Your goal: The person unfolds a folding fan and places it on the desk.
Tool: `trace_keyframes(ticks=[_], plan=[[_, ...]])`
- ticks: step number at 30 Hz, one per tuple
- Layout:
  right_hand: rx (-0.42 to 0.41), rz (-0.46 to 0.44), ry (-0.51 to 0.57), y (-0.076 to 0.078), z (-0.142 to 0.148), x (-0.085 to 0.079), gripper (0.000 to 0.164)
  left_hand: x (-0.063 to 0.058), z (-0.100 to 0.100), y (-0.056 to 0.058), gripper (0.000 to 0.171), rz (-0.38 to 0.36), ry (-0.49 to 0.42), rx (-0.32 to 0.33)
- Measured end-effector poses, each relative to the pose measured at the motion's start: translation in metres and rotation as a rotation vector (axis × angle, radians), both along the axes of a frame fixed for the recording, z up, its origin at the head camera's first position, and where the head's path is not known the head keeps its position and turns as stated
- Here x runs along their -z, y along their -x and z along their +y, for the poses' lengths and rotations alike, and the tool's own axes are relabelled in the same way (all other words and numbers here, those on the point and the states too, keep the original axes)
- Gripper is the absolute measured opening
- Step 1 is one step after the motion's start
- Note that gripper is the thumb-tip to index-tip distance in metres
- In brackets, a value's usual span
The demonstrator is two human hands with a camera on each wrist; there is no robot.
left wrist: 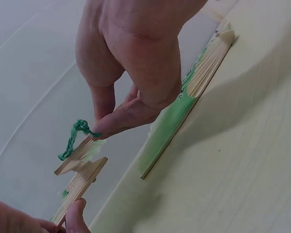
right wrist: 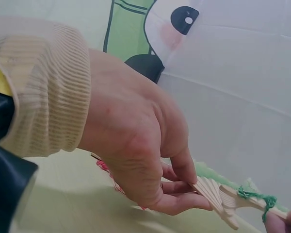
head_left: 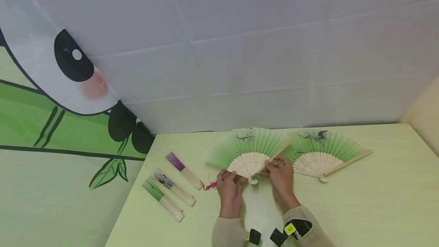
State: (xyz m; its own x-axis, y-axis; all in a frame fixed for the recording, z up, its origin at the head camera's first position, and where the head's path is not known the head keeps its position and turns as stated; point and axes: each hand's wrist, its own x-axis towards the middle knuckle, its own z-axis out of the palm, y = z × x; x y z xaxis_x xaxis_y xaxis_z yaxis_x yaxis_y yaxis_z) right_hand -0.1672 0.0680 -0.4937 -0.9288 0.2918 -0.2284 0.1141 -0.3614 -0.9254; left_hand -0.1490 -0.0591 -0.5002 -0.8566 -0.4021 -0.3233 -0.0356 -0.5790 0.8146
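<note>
An open green paper fan (head_left: 255, 144) with pale wooden ribs is held just above a pale yellow-green table (head_left: 377, 201), between both hands. My left hand (head_left: 230, 176) pinches its left ribs near the pivot. My right hand (head_left: 274, 163) pinches the right guard stick. In the left wrist view the left hand (left wrist: 111, 124) pinches the wooden ribs (left wrist: 80, 179) beside a green tassel (left wrist: 72, 138). The right wrist view has the right hand (right wrist: 184, 194) pinching the rib bundle (right wrist: 218, 196), with the green tassel (right wrist: 257, 198) at the pivot.
A second open green fan (head_left: 322, 151) lies flat to the right, seen edge-on (left wrist: 203, 77) from the left wrist. Three closed fans (head_left: 171, 186) lie in a row at the left. A red tassel (head_left: 207, 185) lies by my left hand. A white panda backdrop (head_left: 219, 48) stands behind.
</note>
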Motion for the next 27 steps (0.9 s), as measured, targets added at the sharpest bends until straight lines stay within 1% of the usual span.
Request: trace_keyframes(ticks=[3, 7, 11, 14, 18, 23, 27], plan=[[0.019, 0.001, 0.030, 0.004, -0.003, 0.011, 0.034, 0.000, -0.002, 0.000, 0.024, -0.013, -0.008, -0.019], [0.043, 0.026, 0.067, 0.013, -0.005, 0.037, 0.035, 0.001, -0.005, 0.001, 0.026, -0.025, -0.011, -0.042], [0.064, 0.063, 0.077, 0.020, -0.008, 0.054, 0.035, 0.001, -0.005, 0.002, 0.026, -0.034, -0.020, -0.066], [0.084, 0.076, 0.085, 0.023, -0.010, 0.059, 0.034, 0.000, -0.005, 0.003, 0.023, -0.018, -0.029, -0.080], [0.104, 0.068, 0.106, 0.024, -0.012, 0.061, 0.033, -0.002, -0.004, 0.002, 0.019, 0.016, -0.040, -0.100], [0.128, 0.043, 0.158, 0.025, -0.013, 0.060, 0.032, 0.000, -0.003, 0.006, 0.021, -0.015, -0.051, -0.130], [0.149, 0.033, 0.169, 0.026, -0.015, 0.059, 0.031, 0.001, -0.003, 0.009, 0.021, -0.023, -0.064, -0.150]])
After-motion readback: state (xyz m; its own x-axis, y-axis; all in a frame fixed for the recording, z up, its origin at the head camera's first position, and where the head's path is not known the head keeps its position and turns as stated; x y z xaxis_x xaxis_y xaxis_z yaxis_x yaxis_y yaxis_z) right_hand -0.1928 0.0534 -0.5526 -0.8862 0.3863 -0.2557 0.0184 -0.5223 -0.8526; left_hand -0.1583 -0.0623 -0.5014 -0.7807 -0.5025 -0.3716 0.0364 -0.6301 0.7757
